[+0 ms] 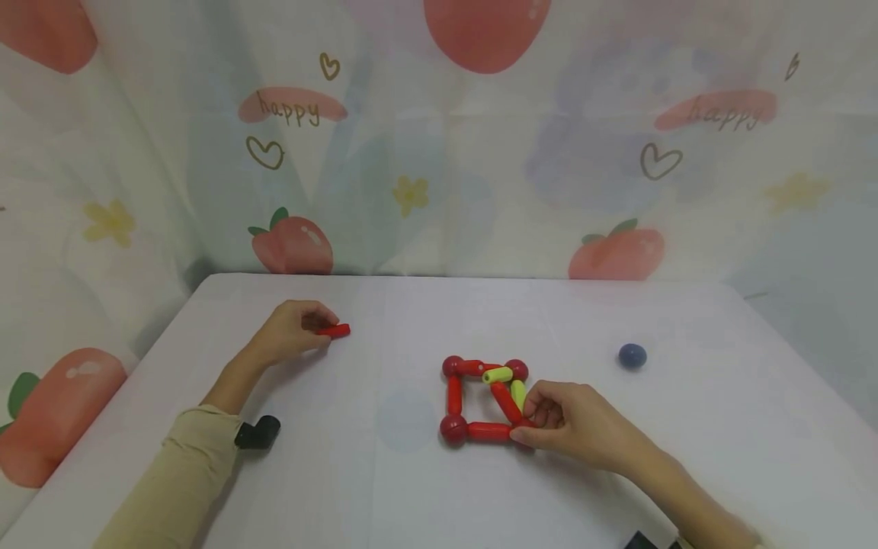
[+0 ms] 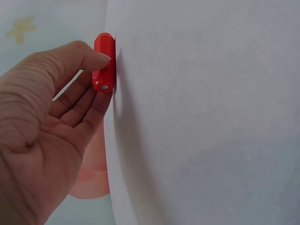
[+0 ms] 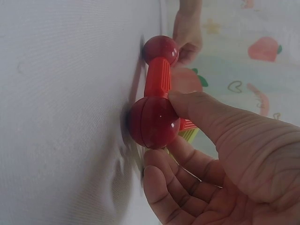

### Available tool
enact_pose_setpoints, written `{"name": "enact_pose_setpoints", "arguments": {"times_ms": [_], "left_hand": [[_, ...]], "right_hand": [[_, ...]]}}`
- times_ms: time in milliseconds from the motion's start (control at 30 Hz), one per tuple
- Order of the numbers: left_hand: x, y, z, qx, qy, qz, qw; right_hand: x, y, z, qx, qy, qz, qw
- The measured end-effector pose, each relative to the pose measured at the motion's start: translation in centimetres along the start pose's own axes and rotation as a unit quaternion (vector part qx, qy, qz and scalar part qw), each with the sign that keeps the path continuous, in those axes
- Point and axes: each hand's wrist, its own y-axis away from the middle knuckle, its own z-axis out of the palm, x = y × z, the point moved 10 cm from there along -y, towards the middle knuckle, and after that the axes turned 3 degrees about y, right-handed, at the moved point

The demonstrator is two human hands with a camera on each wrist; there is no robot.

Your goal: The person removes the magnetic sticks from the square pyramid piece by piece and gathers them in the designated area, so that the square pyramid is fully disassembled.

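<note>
My left hand [image 1: 291, 333] pinches a short red magnetic rod [image 2: 106, 63] between thumb and fingers, at the far left of the table. A silvery tip shows at the rod's near end. Right of the middle lies a four-sided frame of red rods [image 1: 455, 396] joined by dark red balls [image 1: 453, 429]. A slanted red rod [image 1: 506, 402] and two yellow-green rods [image 1: 497, 375] are also on it, at its right side. My right hand [image 1: 583, 427] grips the near right corner ball [image 3: 152, 123], with the thumb on top in the right wrist view and fingers beneath.
A dark blue ball [image 1: 632, 356] lies on the white table [image 1: 329, 473], to the right of the frame and farther back. A patterned cloth [image 1: 439, 168] hangs behind the table and along its left side. A black wrist camera [image 1: 258, 432] sits at the left sleeve.
</note>
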Motion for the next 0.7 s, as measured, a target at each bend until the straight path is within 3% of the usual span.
{"name": "enact_pose_setpoints", "arguments": {"times_ms": [133, 267, 433, 700], "left_hand": [[0.5, 0.1, 0.0, 0.008, -0.005, -0.001, 1.0000], [2.9, 0.1, 0.7, 0.023, -0.015, 0.038, 0.9989], [7.9, 0.0, 4.2, -0.004, -0.015, 0.118, 0.9928], [14.7, 0.6, 10.5, -0.071, 0.002, 0.173, 0.9824]], "right_hand": [[0.0, 0.0, 0.0, -0.003, -0.002, 0.002, 1.000], [-0.1, 0.0, 0.0, -0.005, -0.004, 0.006, 1.000], [-0.1, 0.0, 0.1, -0.004, -0.003, 0.005, 1.000], [-0.1, 0.0, -0.1, -0.002, -0.007, -0.004, 1.000]]}}
